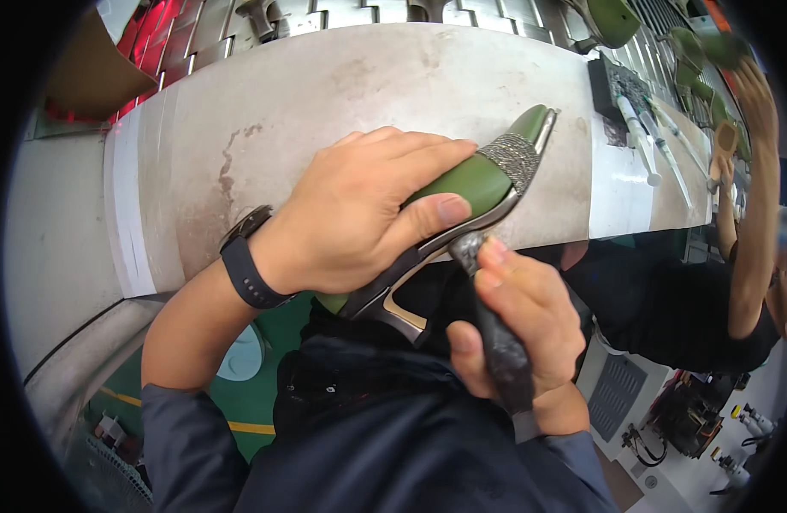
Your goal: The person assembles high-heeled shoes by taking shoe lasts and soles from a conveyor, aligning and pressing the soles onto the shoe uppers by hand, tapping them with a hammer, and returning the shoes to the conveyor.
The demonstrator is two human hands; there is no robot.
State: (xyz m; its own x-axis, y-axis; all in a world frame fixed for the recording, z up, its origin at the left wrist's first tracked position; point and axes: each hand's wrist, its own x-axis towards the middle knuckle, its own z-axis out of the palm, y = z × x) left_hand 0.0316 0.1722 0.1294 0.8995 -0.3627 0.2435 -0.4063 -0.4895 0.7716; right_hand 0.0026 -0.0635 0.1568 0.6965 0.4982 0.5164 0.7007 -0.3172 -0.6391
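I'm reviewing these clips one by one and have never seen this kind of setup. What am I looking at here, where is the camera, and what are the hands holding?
This is one wide fisheye view from a camera worn on a person's head, looking down at their own bare hands, so straight edges bend near the rim. The left hand, with a dark wristband, grips a green high-heeled shoe that has a glittery band near the toe. The right hand holds a dark-handled tool with its tip at the sole edge. Behind them runs a pale grey conveyor belt. At the right, another person's arm reaches up beside more green shoes and white tubes.
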